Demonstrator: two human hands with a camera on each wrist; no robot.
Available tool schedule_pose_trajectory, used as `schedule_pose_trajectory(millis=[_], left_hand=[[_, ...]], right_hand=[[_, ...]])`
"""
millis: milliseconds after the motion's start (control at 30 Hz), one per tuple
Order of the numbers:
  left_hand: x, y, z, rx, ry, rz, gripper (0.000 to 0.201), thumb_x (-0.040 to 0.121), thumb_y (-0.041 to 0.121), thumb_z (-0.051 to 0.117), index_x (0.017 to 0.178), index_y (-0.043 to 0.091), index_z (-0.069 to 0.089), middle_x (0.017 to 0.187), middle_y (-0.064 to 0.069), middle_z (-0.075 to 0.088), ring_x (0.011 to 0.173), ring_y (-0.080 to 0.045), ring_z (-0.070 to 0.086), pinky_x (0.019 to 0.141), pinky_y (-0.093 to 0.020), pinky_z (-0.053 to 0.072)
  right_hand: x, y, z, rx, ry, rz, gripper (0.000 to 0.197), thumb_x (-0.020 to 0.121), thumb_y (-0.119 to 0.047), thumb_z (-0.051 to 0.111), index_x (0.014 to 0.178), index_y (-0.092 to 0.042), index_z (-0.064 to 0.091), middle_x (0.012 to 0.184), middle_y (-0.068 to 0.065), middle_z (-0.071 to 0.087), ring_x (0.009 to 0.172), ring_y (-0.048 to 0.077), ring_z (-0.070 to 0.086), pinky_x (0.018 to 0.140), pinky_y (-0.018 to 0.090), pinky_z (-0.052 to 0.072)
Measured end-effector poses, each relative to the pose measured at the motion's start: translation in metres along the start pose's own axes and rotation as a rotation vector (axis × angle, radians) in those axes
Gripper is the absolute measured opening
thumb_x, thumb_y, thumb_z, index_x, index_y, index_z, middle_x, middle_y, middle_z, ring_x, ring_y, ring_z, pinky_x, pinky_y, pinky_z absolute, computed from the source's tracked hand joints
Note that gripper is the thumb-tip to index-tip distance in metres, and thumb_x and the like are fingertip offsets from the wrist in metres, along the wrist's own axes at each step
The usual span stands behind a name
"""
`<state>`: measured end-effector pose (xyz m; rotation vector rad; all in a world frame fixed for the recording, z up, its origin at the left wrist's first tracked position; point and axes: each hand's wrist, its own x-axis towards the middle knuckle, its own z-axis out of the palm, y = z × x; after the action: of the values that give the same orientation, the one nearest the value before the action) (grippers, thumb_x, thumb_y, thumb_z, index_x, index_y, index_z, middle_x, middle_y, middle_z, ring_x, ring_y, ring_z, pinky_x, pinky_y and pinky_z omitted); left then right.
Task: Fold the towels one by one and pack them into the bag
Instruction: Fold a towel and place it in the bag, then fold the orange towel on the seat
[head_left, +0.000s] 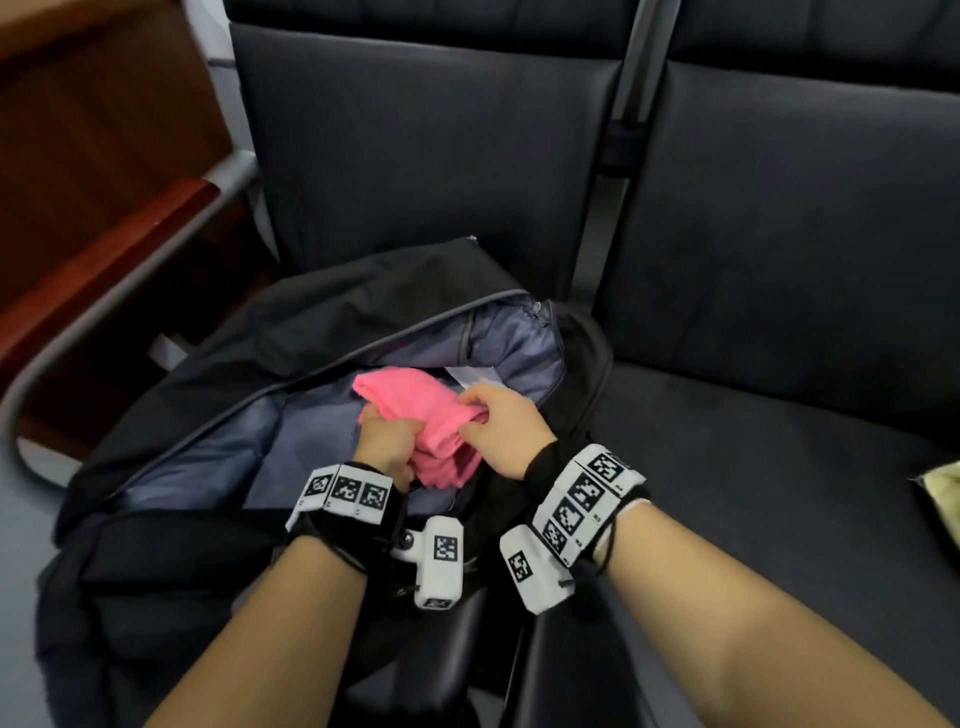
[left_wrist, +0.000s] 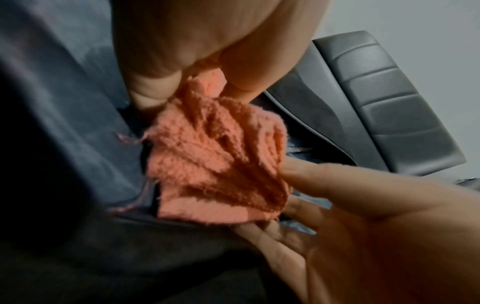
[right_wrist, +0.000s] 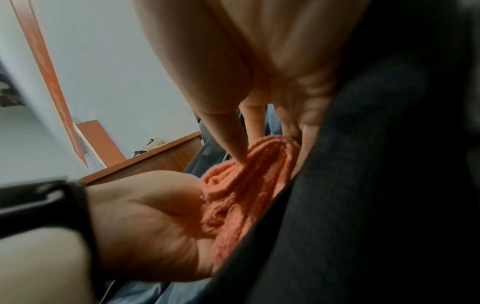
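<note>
Dark padded seats (head_left: 779, 234) joined in a row form the setting; a metal bar (head_left: 602, 208) runs between two of them; a wooden panel (head_left: 104, 156) with a grey metal armrest tube (head_left: 130, 291) stands at the left; a pale yellow-green item (head_left: 943, 491) lies at the far right edge of the right-hand seat, too cropped to identify

Black bag (head_left: 218, 364): rests on the left-hand seat, zip undone, mouth spread wide, grey-blue lining (head_left: 519, 353) exposed; a white slip of paper (head_left: 470, 375) shows inside against the lining

Pink towel (head_left: 415, 410): folded into a bunched, multi-layer bundle; located within the bag opening, above the lining, held between both hands; the stacked fold edges are visible in the left wrist view (left_wrist: 215, 164) and the right wrist view (right_wrist: 241, 185)

Left hand (head_left: 387, 439): clenched around the near-left end of the towel, fingers curled over the fabric; the wrist carries a black strap with white marker blocks (head_left: 348, 493)

Right hand (head_left: 506, 421): pinches the right edge of the towel between thumb and fingers; in the left wrist view its fingers (left_wrist: 306, 172) touch the towel's fold edges; the wrist carries a second set of marker blocks (head_left: 582, 499)

Both forearms extend from the bottom of the head view toward the bag mouth
</note>
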<state>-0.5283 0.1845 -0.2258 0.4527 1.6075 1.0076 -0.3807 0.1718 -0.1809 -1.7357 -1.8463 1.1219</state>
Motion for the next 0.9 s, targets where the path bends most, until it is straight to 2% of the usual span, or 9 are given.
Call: schedule_pose_trajectory(millis=[133,267,367,433,600,633,733,833,900], left_hand=[[0.012,0.007,0.017,0.092,-0.007,0.011,0.057,0.093,-0.008,0.050,0.146,0.009,0.036,0.130,-0.027,0.057,0.109,-0.045,0.063,0.094,-0.064,0.050],[0.014,0.009,0.031,0.025,-0.085,0.101,0.061,0.090,-0.019,0.036,0.141,0.013,0.044,0.126,-0.020,0.059,0.095,-0.036,0.065,0.070,-0.040,0.059],[0.017,0.007,0.030,0.078,-0.099,0.121,0.063,0.093,-0.018,0.036,0.148,0.011,0.041,0.138,-0.021,0.056,0.117,-0.042,0.060,0.097,-0.053,0.052],[0.016,0.007,0.029,0.157,-0.090,0.121,0.060,0.095,-0.015,0.040,0.147,0.013,0.041,0.139,-0.022,0.055,0.119,-0.045,0.059,0.101,-0.059,0.048],[-0.007,0.022,0.030,0.257,-0.049,0.023,0.056,0.092,-0.002,0.055,0.143,0.007,0.033,0.105,-0.033,0.062,0.064,-0.034,0.066,0.063,-0.052,0.057],[-0.015,0.024,0.031,0.267,-0.034,0.032,0.060,0.092,-0.001,0.056,0.146,0.008,0.030,0.109,-0.033,0.061,0.065,-0.033,0.067,0.061,-0.049,0.059],[-0.049,0.029,0.039,0.401,0.063,0.259,0.070,0.088,0.001,0.063,0.151,0.009,0.034,0.143,-0.024,0.048,0.120,-0.033,0.057,0.103,-0.043,0.048],[-0.098,0.030,0.066,0.349,0.046,0.540,0.042,0.084,-0.006,0.061,0.125,0.005,0.060,0.114,-0.013,0.060,0.106,-0.024,0.058,0.096,-0.025,0.046],[-0.137,0.026,0.095,0.348,-0.021,0.694,0.033,0.081,-0.010,0.057,0.106,0.010,0.066,0.098,-0.007,0.064,0.093,-0.018,0.059,0.090,-0.029,0.049]], right_hand=[[-0.005,0.005,-0.005,-0.014,0.056,-0.010,0.045,0.091,-0.004,0.054,0.135,-0.010,0.057,0.135,0.014,0.056,0.128,0.026,0.049,0.107,0.024,0.031],[-0.011,0.010,-0.009,-0.007,0.094,-0.068,0.046,0.093,-0.002,0.052,0.139,-0.004,0.051,0.143,0.014,0.048,0.135,0.026,0.044,0.112,0.024,0.027],[-0.012,0.011,-0.008,-0.046,0.063,-0.078,0.050,0.093,-0.005,0.051,0.143,-0.005,0.047,0.154,0.010,0.036,0.141,0.024,0.036,0.117,0.028,0.025],[-0.014,0.012,-0.006,-0.106,0.007,-0.069,0.044,0.093,-0.007,0.051,0.136,-0.004,0.051,0.161,0.007,0.025,0.146,0.021,0.029,0.118,0.027,0.023],[-0.034,0.007,-0.022,-0.080,-0.008,-0.079,0.045,0.093,-0.010,0.056,0.137,-0.004,0.052,0.162,0.007,0.025,0.145,0.023,0.032,0.117,0.027,0.024],[-0.044,0.004,-0.028,-0.039,0.008,-0.107,0.046,0.093,-0.010,0.057,0.139,-0.004,0.052,0.160,0.008,0.030,0.143,0.023,0.035,0.117,0.029,0.026],[-0.085,0.005,-0.053,0.072,0.114,-0.230,0.041,0.089,-0.006,0.062,0.130,-0.006,0.062,0.140,0.008,0.056,0.127,0.020,0.053,0.108,0.034,0.043],[-0.133,0.031,-0.095,0.118,0.321,-0.233,0.032,0.085,-0.002,0.063,0.114,-0.012,0.071,0.110,0.003,0.070,0.099,0.014,0.065,0.094,0.028,0.051],[-0.166,0.063,-0.128,0.093,0.417,-0.167,0.030,0.086,-0.004,0.063,0.112,-0.015,0.071,0.105,0.000,0.070,0.096,0.011,0.064,0.093,0.025,0.049]])
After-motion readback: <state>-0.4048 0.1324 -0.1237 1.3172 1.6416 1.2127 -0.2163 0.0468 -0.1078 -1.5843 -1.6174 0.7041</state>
